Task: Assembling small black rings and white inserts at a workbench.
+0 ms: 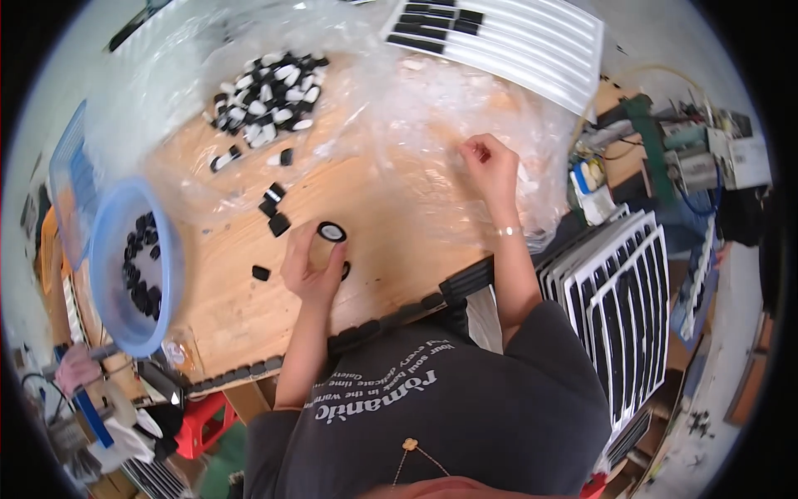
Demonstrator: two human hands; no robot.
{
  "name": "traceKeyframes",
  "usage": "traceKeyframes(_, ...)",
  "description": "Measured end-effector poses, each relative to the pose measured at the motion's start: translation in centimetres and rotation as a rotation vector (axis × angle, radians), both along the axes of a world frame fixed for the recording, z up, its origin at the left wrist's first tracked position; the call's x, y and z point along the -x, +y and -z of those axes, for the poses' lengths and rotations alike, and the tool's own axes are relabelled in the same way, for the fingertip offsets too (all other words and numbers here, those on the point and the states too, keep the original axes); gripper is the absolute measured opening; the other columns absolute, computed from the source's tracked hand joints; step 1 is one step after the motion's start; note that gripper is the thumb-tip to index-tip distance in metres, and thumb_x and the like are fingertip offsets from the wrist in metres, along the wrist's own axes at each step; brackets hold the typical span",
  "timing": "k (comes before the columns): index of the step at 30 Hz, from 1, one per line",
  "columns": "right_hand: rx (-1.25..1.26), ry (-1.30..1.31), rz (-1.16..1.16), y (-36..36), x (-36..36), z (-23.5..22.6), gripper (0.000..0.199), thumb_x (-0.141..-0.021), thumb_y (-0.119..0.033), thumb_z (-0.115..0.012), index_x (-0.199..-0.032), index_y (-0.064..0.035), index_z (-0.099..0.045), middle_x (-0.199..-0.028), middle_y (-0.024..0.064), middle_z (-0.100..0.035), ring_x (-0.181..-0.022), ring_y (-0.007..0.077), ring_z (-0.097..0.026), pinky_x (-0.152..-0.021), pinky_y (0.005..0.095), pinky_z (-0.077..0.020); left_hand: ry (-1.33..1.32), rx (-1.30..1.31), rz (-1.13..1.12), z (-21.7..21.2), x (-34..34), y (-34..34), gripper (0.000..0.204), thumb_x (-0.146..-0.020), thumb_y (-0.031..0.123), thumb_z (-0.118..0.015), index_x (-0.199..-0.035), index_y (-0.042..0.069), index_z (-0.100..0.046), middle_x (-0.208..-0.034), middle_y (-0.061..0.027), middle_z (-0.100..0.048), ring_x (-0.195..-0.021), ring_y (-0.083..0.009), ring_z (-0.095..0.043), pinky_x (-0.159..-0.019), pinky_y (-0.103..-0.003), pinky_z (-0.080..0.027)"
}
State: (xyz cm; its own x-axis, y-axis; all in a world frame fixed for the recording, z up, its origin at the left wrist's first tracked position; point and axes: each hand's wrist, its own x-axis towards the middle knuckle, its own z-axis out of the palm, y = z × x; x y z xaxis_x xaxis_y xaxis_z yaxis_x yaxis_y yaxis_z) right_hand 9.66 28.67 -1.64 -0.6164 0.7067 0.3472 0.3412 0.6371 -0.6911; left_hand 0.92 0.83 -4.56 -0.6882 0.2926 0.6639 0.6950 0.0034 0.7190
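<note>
My left hand rests on the wooden table and holds a small round black cap with a white centre at its fingertips. Loose black caps lie just beyond it, and one more lies to its left. My right hand is stretched out to the right over a crumpled clear plastic sheet, its fingers pinched together on the plastic. A pile of black and white caps sits under the plastic at the back left.
A blue plastic basin with black caps stands at the table's left edge. White slotted trays lie at the back; more trays are stacked at the right. A strip of black parts lines the near edge. A red stool is below.
</note>
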Motion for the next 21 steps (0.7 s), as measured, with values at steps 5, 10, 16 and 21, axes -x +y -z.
traceKeyframes(5, 0.607, 0.356, -0.312, -10.0, 1.0, -3.2, 0.009, -0.076, 0.005, -0.069, -0.084, 0.0018, -0.066, -0.077, 0.0041, -0.066, -0.072, 0.0081, -0.061, -0.065, 0.0202, -0.0481, -0.007, -0.055, 0.05, 0.2, 0.1, 0.0, 0.047, -0.067, -0.013, -0.072, -0.111, -0.007, -0.057, -0.102, -0.0156, -0.062, -0.093, -0.0237, -0.059, -0.085, -0.033, -0.047)
traceKeyframes(10, 0.497, 0.476, -0.526, -13.3, 2.2, -2.4, 0.017, -0.071, 0.009, -0.073, -0.084, 0.0016, -0.065, -0.084, 0.0071, -0.067, -0.075, 0.0115, -0.063, -0.069, 0.0224, -0.0512, 0.055, -0.063, 0.022, -0.3, 0.4, 0.7, 0.046, -0.063, -0.005, -0.079, -0.106, -0.003, -0.06, -0.091, -0.0156, -0.064, -0.082, -0.0283, -0.061, -0.074, -0.034, -0.05)
traceKeyframes(16, 0.072, 0.577, -0.536, -14.7, 2.8, -2.8, 0.018, -0.069, 0.006, -0.076, -0.082, -0.0015, -0.065, -0.082, 0.0107, -0.066, -0.07, 0.0179, -0.064, -0.062, 0.025, -0.0517, 0.09, -0.015, -0.016, -0.5, 0.2, 0.4, 0.048, -0.061, -0.005, -0.079, -0.105, -0.003, -0.06, -0.089, -0.0168, -0.063, -0.08, -0.0302, -0.061, -0.071, -0.035, -0.05)
traceKeyframes(21, -0.168, 0.499, -0.567, -15.2, 2.5, -1.9, 0.019, -0.068, -0.002, -0.079, -0.081, -0.0047, -0.066, -0.082, 0.0089, -0.066, -0.064, 0.0181, -0.06, -0.058, 0.0249, -0.0483, 0.118, -0.027, -0.031, -0.3, 0.2, 0.5, 0.047, -0.061, -0.005, -0.078, -0.104, -0.004, -0.06, -0.089, -0.0177, -0.062, -0.08, -0.0314, -0.061, -0.071, -0.036, -0.05)
